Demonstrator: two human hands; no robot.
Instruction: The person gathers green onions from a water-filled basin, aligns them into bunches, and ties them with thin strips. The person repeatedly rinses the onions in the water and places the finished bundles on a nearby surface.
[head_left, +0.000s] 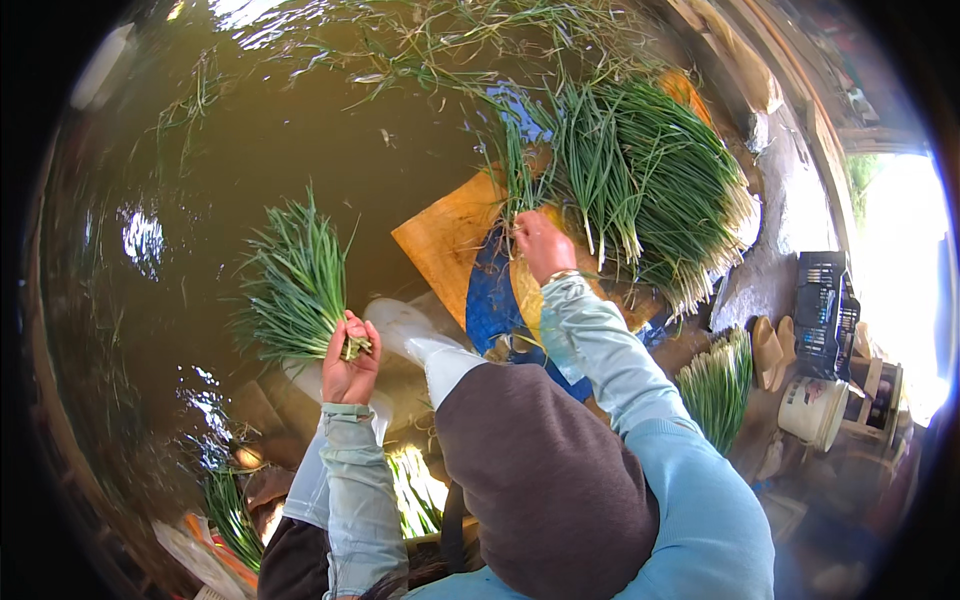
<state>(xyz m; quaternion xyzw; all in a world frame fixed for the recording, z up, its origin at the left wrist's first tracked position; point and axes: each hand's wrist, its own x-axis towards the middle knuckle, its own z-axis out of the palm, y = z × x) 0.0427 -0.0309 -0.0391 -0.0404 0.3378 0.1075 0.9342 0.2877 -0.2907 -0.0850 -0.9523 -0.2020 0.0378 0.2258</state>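
My left hand (351, 352) holds a thick bunch of long green leafy stalks (296, 289) by its pale stem ends, with the leaves fanned out over brown water. Further right, my right hand (541, 244) has its fingers closed at the base of a thin, loose bunch of green stalks (517, 169); whether they grip it is hard to tell. Beneath that hand lies an orange board or sheet (450, 244) with a blue and yellow area. Just to the right, a big heap of similar stalks (667, 180) rests with its white ends towards the lower right.
Murky water (225, 150) spreads left and ahead, with loose leaves (450, 45) floating at the top. At right are another bundle of stalks (716, 390), tan sandals (772, 352), a black plastic crate (821, 315) and a white bucket (810, 412). More stalks (229, 510) lie at lower left.
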